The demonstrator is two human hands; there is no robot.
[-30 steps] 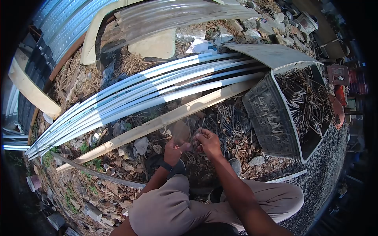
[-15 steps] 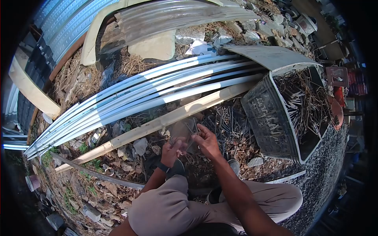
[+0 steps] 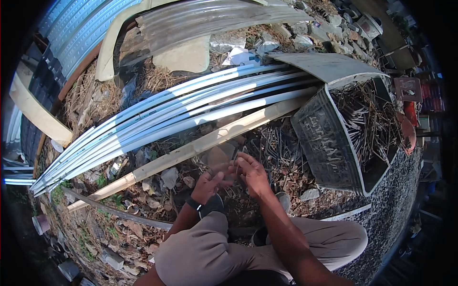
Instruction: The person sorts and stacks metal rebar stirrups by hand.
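My left hand (image 3: pixel 206 187), with a dark band at its wrist, is low in the middle of the view, its fingers partly spread and blurred towards the right hand. My right hand (image 3: pixel 253 175) is just right of it, fingers pinched round something thin that I cannot make out. Beneath and beyond both hands lie thin bent metal rods (image 3: pixel 281 145) among leaves and stones. To the right a black crate (image 3: pixel 329 148) lies tilted, filled with tangled thin rods (image 3: pixel 367 128).
White pipes (image 3: pixel 167 112) and a cream-coloured beam (image 3: pixel 191 150) run diagonally across the ground beyond my hands. A flat board (image 3: pixel 334 66) rests by the crate. Corrugated sheets (image 3: pixel 210 26) and rubble (image 3: pixel 329 31) lie farther back. Gravel (image 3: pixel 381 214) covers the lower right.
The thin rods seen upright between my hands half a second ago no longer show clearly. My left hand has opened out slightly and shifted a little to the left.
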